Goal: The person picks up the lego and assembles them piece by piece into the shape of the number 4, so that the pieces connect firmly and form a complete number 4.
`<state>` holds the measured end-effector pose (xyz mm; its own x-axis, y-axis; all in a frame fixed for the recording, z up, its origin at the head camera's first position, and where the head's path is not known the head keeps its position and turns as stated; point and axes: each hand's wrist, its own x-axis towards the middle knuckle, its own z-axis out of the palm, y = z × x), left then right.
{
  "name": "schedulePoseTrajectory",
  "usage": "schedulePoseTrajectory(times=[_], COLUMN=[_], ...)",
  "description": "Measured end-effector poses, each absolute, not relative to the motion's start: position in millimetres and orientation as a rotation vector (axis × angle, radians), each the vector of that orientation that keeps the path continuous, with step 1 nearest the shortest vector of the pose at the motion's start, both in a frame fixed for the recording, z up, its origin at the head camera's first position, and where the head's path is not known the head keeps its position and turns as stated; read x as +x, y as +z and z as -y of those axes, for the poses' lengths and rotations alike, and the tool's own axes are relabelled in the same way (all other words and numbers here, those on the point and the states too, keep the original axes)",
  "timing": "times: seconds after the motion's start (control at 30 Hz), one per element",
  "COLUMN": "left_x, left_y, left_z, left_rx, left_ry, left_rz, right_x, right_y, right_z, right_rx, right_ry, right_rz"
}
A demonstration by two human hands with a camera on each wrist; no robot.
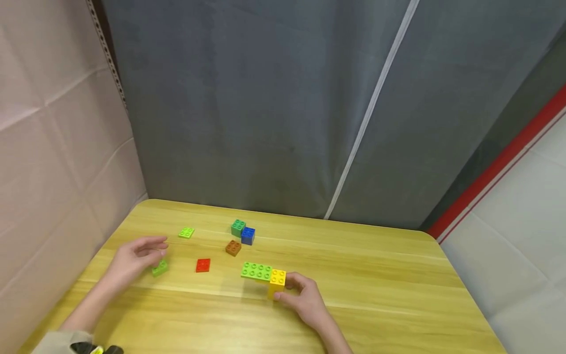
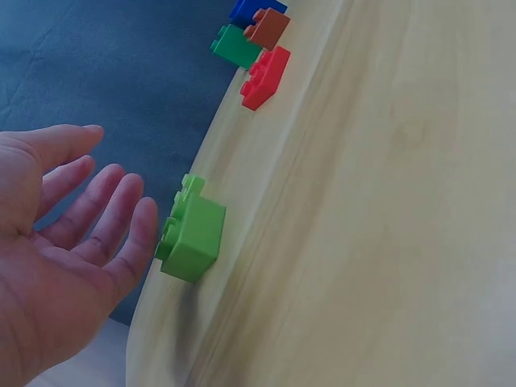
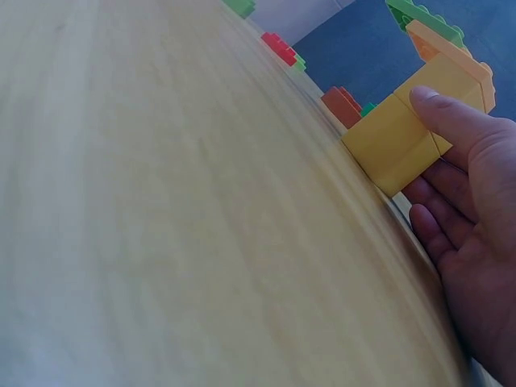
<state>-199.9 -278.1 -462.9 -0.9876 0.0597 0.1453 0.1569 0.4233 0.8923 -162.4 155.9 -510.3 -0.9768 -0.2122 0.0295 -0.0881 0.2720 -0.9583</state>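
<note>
My right hand (image 1: pixel 307 297) grips a yellow block stack (image 1: pixel 277 290) low over the wooden table, thumb on its near side. At its top a long light-green piece (image 1: pixel 254 271) juts out to the left; in the right wrist view an orange-yellow plate (image 3: pixel 451 58) lies beneath that green piece (image 3: pixel 427 20). Over on the left, my left hand (image 1: pixel 132 258) hovers with loosely bent fingers, thumb apart. Just beyond those fingertips a light-green brick (image 2: pixel 196 242) sits on the table, and nothing shows between thumb and fingers.
A lime plate (image 1: pixel 186 232) lies farther back on the left, and a red plate (image 1: pixel 203 265) nearer the middle. Behind them are a brown brick (image 1: pixel 233 248), a dark-green brick (image 1: pixel 238 227) and a blue brick (image 1: pixel 248 236). A grey curtain (image 1: pixel 265 108) hangs past the table's far edge.
</note>
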Motion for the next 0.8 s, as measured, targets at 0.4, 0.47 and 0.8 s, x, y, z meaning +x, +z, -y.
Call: schedulePoseTrajectory(times=[0.4, 0.47, 0.8], left_x=[-192, -191, -187], left_y=[-462, -462, -465], left_z=[271, 270, 268], left_rx=[-0.191, -0.2, -0.217], left_ry=[-1.71, -1.716, -1.733], left_rz=[2.535, 2.529, 2.5], right_x=[-161, -161, -161], right_y=[-506, -505, -504], right_z=[-156, -156, -156], right_rx=[-0.297, -0.298, -0.285], right_ry=[-1.8, -1.794, -1.795], right_rz=[-2.429, -2.431, -2.418])
